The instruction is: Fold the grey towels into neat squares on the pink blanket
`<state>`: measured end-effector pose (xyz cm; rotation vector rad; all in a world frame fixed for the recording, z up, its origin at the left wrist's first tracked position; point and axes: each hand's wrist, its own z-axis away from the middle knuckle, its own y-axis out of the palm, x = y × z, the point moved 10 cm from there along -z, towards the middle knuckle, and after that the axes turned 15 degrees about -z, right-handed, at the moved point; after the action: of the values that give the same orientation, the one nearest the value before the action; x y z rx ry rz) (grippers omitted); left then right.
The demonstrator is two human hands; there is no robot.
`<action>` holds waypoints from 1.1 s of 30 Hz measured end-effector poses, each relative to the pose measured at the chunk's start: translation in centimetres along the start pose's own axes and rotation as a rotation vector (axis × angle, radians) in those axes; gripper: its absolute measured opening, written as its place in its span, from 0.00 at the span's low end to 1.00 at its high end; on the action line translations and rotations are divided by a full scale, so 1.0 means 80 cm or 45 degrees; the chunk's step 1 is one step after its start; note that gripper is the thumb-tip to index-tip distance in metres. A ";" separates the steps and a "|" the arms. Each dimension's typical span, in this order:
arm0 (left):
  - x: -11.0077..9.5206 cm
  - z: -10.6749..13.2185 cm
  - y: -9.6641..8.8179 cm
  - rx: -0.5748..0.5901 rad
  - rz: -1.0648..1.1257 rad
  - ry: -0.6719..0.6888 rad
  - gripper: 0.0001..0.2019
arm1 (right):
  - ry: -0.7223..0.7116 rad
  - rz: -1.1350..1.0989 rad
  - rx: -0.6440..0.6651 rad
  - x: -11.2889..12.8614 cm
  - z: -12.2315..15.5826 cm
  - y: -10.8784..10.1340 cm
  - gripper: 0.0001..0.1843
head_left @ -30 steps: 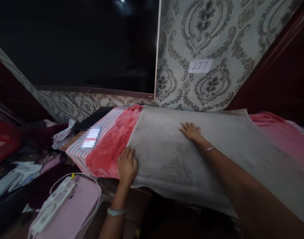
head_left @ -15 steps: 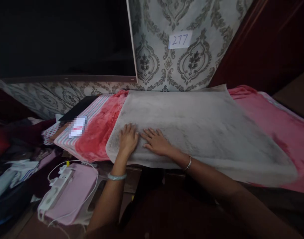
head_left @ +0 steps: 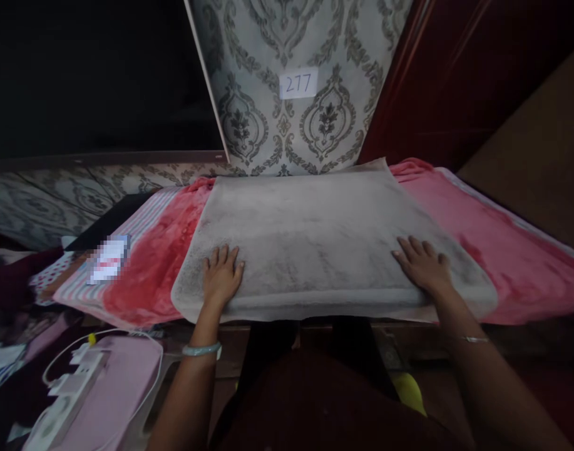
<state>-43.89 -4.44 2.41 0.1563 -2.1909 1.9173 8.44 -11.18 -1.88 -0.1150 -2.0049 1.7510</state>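
Note:
A grey plush cloth (head_left: 310,232) lies spread over a red and pink blanket (head_left: 146,275), its front edge hanging slightly over the near side. My left hand (head_left: 221,275) rests flat on the cloth's front left part, fingers spread. Toward the front right, my right hand (head_left: 422,266) lies palm down on the same cloth, its fingers also apart. Faint creases and darker patches run across the cloth between the two hands. Its far right corner stands up a little against the wall.
A striped cloth with a blurred white card (head_left: 109,260) lies at the left. Below it, a white power strip (head_left: 68,394) with a cable sits on a pink surface (head_left: 127,376). A dark screen (head_left: 94,75) and a paper marked 277 (head_left: 298,82) are on the back wall.
My right hand has moved right across the grey cloth, away from the left hand. The left hand stays flat near the cloth's left side. The view has turned somewhat to the right.

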 end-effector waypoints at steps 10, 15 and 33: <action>0.002 -0.007 -0.004 -0.004 0.042 -0.025 0.29 | 0.122 -0.005 -0.105 -0.011 0.014 -0.017 0.36; 0.014 -0.014 -0.003 -0.075 0.105 -0.044 0.30 | 0.129 -0.012 -0.094 -0.006 0.015 -0.021 0.34; -0.169 -0.147 -0.037 -0.173 -0.055 0.426 0.30 | -0.220 -0.115 0.180 0.042 -0.129 -0.015 0.32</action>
<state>-28.98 5.87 3.45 -0.1299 -2.0625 1.6272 9.92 -0.73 1.01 0.1757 -1.9616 1.8935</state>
